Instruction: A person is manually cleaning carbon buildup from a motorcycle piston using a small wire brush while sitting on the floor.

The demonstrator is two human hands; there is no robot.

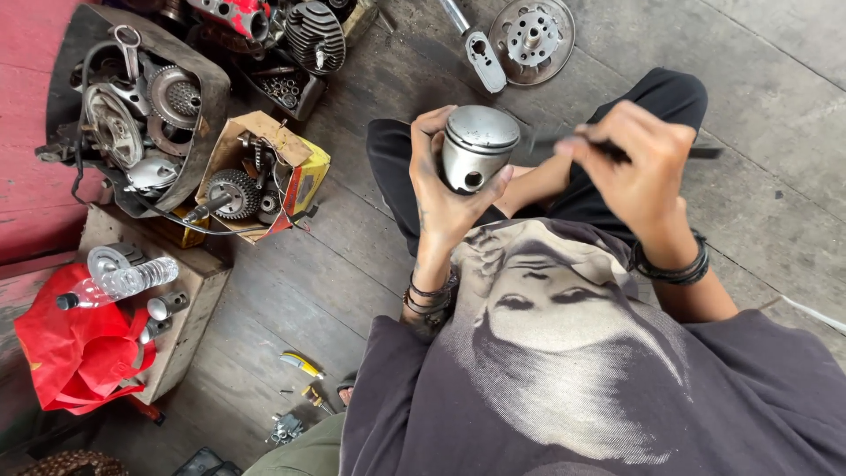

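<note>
Piston point(477, 148) is sitting upright in the left hand point(445, 189), fingers wrapping its skirt, over the person's lap. The right hand point(643, 167) is pinching a thin dark tool point(701, 152) just right of the piston, not touching it yet; the crown is looking cleaned, though the work seems unfinished. Left of the piston, a box of gears point(256, 181) is crowding the floor. Beyond it, a flywheel point(531, 37) is lying well apart, leaving room.
</note>
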